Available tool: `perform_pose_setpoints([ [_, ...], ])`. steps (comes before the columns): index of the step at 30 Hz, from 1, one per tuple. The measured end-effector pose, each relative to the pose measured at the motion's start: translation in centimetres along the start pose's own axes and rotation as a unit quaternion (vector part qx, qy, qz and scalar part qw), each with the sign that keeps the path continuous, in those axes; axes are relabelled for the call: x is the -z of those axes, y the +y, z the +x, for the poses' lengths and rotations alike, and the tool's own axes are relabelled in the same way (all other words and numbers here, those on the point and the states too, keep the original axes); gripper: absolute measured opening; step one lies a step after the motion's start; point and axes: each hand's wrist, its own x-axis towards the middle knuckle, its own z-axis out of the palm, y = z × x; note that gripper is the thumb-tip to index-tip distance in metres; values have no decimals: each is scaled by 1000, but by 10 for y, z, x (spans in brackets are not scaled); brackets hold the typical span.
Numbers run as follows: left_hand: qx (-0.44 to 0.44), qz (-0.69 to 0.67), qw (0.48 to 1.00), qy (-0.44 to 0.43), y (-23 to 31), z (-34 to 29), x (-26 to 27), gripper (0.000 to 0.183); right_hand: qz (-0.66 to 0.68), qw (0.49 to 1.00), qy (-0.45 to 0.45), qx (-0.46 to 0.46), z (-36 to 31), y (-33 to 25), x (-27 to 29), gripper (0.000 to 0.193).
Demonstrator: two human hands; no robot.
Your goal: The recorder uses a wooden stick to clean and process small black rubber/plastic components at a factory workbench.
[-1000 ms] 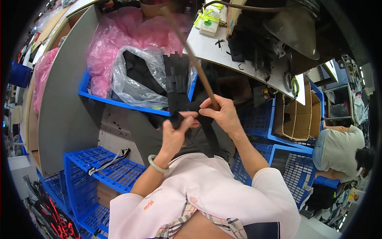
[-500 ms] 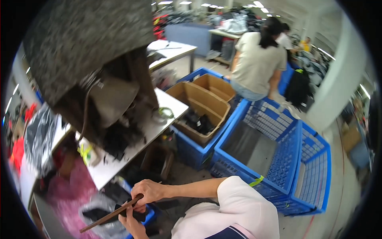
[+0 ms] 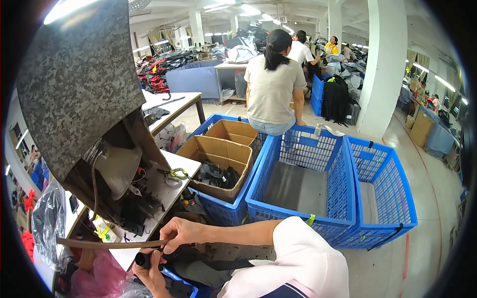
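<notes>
My right hand point(image 3: 182, 234) is closed in a pinch on the end of a long, thin brown strip point(image 3: 107, 244), which points out to the left and lies almost level. Just below it, my left hand point(image 3: 153, 278) is wrapped round a dark, tube-shaped black piece point(image 3: 143, 260) with its round end facing up and left. The two hands are close together, fingertips nearly meeting beside the strip. Whether the strip touches the black piece I cannot tell. Under the hands, part of a blue bin point(image 3: 185, 283) with dark pieces shows.
A white worktable point(image 3: 171, 191) with a camouflage-covered hood point(image 3: 82, 89) stands at left, dark scraps beneath it. Cardboard boxes point(image 3: 213, 149) sit in a blue crate, beside more blue crates point(image 3: 303, 213). A person point(image 3: 276, 84) sits on a crate edge. Pink plastic point(image 3: 99, 278) lies lower left.
The brown strip has swung from a steep slant to nearly level. The black piece now shows its round end. My view has shifted, bringing more of the far room into sight.
</notes>
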Motion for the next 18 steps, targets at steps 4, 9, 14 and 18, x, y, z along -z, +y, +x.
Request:
perform_pose_setpoints([
  [4,18,28,999,1,11,-11,2,6,51,998,26,-5,-3,-5,-13,15],
  [9,43,-38,995,77,0,-25,1,11,50,997,63,-11,-3,15,-31,11],
  [14,219,-441,857,153,-34,-31,43,17,-154,982,84,73,-19,-3,-51,21],
  [18,266,-518,767,271,-50,-43,48,24,-252,947,38,194,-17,17,-58,18],
])
